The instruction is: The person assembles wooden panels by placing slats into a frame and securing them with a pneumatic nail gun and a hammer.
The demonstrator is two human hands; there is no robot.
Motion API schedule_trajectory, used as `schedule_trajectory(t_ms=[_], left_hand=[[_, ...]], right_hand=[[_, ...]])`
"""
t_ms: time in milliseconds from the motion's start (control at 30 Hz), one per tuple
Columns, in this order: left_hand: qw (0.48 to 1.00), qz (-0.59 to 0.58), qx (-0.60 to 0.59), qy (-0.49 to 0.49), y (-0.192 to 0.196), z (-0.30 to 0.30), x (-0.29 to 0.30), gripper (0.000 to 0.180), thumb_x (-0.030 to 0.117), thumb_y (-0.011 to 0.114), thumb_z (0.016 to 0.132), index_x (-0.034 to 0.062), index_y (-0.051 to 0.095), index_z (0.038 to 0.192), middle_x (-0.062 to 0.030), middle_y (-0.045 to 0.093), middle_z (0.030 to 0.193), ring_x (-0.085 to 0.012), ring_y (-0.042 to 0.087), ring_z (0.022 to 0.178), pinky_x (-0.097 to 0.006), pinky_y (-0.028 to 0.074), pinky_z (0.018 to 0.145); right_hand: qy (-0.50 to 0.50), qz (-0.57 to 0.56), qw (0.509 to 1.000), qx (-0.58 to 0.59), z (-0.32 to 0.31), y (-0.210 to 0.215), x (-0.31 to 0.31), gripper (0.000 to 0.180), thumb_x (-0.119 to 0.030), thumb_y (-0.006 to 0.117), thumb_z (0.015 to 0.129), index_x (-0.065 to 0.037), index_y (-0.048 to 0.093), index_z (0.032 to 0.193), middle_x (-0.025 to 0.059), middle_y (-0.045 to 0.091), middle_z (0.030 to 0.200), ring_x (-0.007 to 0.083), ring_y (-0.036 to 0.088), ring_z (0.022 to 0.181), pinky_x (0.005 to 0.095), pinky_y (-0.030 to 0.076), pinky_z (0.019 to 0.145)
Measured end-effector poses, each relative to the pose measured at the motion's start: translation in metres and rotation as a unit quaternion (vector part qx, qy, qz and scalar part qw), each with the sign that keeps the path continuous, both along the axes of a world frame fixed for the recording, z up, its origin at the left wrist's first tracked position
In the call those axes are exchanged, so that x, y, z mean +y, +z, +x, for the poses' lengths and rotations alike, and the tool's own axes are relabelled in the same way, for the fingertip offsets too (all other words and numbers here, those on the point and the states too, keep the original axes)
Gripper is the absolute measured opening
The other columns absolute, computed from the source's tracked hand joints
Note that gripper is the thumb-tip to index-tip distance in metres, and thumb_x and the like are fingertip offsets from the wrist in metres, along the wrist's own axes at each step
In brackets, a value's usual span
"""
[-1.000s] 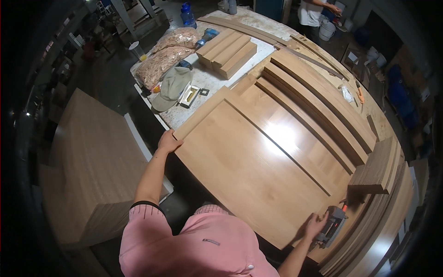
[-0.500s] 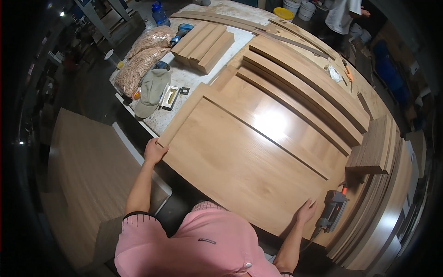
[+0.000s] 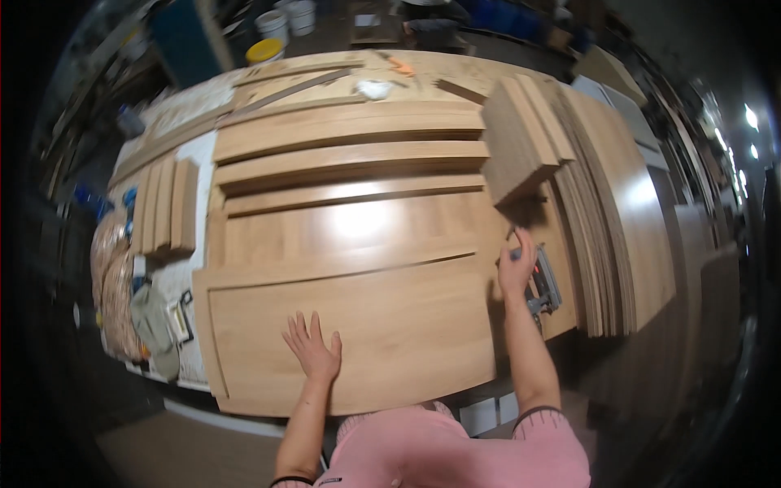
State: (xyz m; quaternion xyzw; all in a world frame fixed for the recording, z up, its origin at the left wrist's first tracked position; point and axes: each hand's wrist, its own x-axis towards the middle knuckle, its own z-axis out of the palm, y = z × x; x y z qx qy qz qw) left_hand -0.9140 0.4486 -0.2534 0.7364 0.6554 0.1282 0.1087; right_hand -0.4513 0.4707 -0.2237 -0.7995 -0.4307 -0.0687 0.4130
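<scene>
A light wood-grain panel lies flat in front of me, with a thin dark line along its far part and left side. My left hand rests on it palm down, fingers spread, holding nothing. Beyond the panel's right edge, my right hand is beside a grey nail gun and partly covers it. Its fingers are curled together near the gun's upper end. A small dark bit shows at the fingertips, too blurred to name.
Long wooden boards lie across the far side. Stacked boards stand at right, with short thick blocks beside them. Wooden blocks, a cap and bags of pegs sit at left. Orange-handled pliers lie at the back.
My view has swung to the right. My left hand has left the panel's left corner and now lies flat on its surface. My right hand has moved from the near right edge to the nail gun.
</scene>
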Motion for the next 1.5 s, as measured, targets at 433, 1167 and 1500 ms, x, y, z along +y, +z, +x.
schedule_trajectory(t_ms=[433, 1167, 1500], left_hand=[[0.999, 0.016, 0.029, 0.018, -0.009, 0.016, 0.000, 0.063, 0.031, 0.064, 0.094, 0.0116, 0.046, 0.151, -0.0216, 0.032, 0.161, -0.0453, 0.022, 0.152, -0.063, 0.012, 0.124], [0.797, -0.020, -0.109, -0.594, 0.007, 0.190, -0.023, 0.054, 0.037, 0.062, 0.096, 0.0126, 0.054, 0.144, -0.0170, 0.044, 0.156, -0.0387, 0.038, 0.146, -0.064, 0.022, 0.120], [0.820, -0.010, -0.055, -0.570, 0.032, 0.247, 0.028, 0.051, 0.026, 0.065, 0.092, 0.0162, 0.057, 0.141, -0.0119, 0.050, 0.152, -0.0337, 0.041, 0.145, -0.065, 0.023, 0.119]], right_hand=[[-0.103, -0.147, 0.981, -0.071, 0.102, 0.128, 0.123, 0.040, -0.033, 0.080, 0.082, -0.016, 0.066, 0.116, 0.0130, 0.061, 0.128, 0.0354, 0.056, 0.119, 0.0457, 0.044, 0.102], [-0.091, -0.210, 0.971, 0.069, -0.193, -0.024, -0.295, 0.056, -0.019, 0.084, 0.075, -0.009, 0.069, 0.128, 0.0094, 0.063, 0.137, 0.0335, 0.052, 0.124, 0.0456, 0.041, 0.106], [-0.037, -0.160, 0.975, 0.148, -0.137, -0.030, -0.242, 0.061, -0.021, 0.083, 0.079, -0.011, 0.063, 0.136, 0.0105, 0.059, 0.140, 0.0336, 0.053, 0.130, 0.0455, 0.043, 0.106]])
